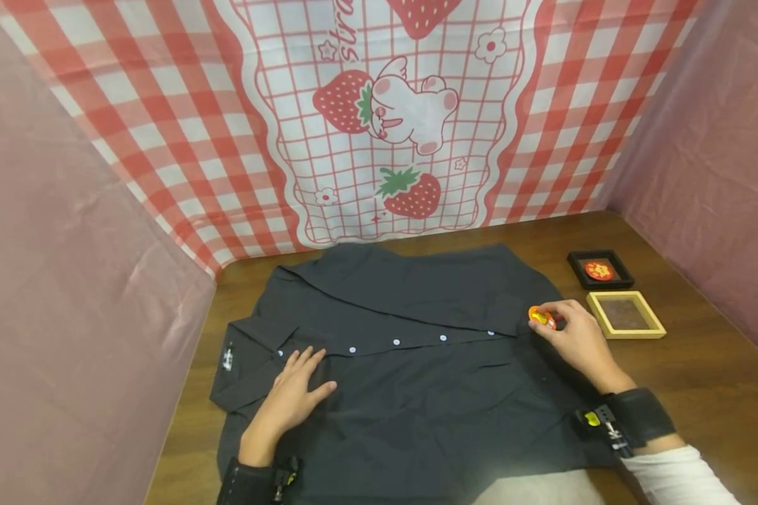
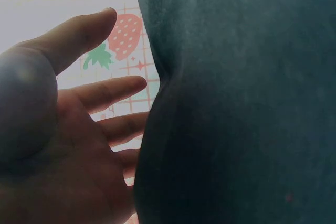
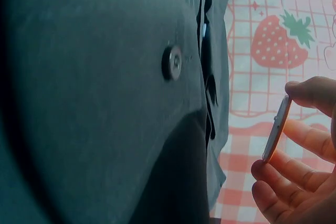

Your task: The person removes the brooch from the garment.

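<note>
A dark button-up shirt (image 1: 404, 421) lies spread on the wooden table, its collar to the left and a row of white buttons running across it. My left hand (image 1: 295, 396) rests on the shirt near the collar, fingers straight and spread. Over the shirt's far right part, my right hand (image 1: 577, 347) pinches a round orange badge (image 1: 539, 317) between thumb and fingertips. In the right wrist view the badge (image 3: 276, 129) appears edge-on, its pale metal back towards the shirt. A dark shirt button (image 3: 172, 62) shows close to that camera.
Right of the shirt, a black square frame (image 1: 571, 263) holds a red round badge (image 1: 599, 271) with a star. In front of it lies a pale yellow square frame (image 1: 657, 326). A strawberry-print cloth (image 1: 410, 189) hangs behind the table, with pink curtains (image 1: 707, 175) at the sides.
</note>
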Demonstrator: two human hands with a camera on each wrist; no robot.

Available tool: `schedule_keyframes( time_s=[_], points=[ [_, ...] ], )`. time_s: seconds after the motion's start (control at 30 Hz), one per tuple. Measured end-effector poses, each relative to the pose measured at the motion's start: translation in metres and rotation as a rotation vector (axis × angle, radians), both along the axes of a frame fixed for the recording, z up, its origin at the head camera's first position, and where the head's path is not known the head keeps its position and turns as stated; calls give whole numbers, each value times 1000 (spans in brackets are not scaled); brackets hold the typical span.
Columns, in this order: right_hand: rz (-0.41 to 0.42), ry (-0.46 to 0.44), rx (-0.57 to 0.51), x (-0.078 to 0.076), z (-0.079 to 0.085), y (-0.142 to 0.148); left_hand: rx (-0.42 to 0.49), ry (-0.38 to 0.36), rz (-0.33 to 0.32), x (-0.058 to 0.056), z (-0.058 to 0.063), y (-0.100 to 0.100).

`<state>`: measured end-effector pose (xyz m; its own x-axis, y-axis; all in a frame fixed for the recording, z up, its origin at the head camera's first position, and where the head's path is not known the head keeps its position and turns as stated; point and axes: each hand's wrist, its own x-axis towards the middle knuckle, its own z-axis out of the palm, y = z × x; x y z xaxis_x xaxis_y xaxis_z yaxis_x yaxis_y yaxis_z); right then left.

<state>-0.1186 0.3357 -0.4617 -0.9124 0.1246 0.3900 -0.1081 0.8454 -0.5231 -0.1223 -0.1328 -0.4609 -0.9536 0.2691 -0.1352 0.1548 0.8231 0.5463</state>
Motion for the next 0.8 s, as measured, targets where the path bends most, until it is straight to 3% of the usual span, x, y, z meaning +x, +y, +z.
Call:
schedule_keyframes(
  time_s=[0.3, 0.8],
  points=[
    [-1, -20, 5, 0, 5, 14, -6, -7, -1, -1, 2, 0],
    [-34, 4, 39, -2, 6, 35, 34, 41, -2, -2, 0, -4]
  ],
)
